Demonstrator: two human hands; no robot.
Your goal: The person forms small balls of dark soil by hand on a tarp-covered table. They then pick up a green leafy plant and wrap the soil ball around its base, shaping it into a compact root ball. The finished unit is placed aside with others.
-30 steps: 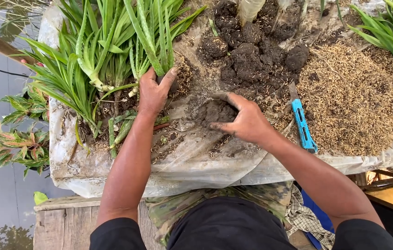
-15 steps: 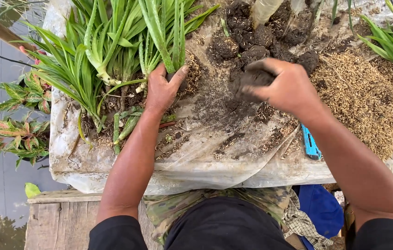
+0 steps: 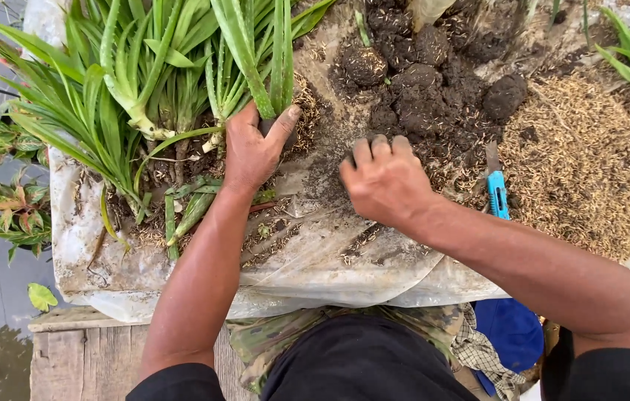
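Left hand (image 3: 254,148) wrapped around base of aloe plant (image 3: 256,52), thumb pressed to one side, fingers hidden behind leaves. Plant upright, leaves rising straight above hand. More loose green plants (image 3: 107,111) just left of left hand, roots lying on plastic sheet (image 3: 315,260). Cut green stems (image 3: 189,212) below and left of left wrist.

Right hand (image 3: 385,178) curled palm-down on sheet, knuckles up, fingertips tucked into thin scatter of dark soil; contents of grip not visible. Heap of soil clods (image 3: 434,67) just above right hand, near fingertips. Blue-handled knife (image 3: 497,189) lying just right of right hand, blade toward soil. Pile of rice husks (image 3: 589,171) farther right, beyond knife.

Hands near each other, apart. Wooden tabletop (image 3: 85,356) visible below left forearm, under sheet edge.
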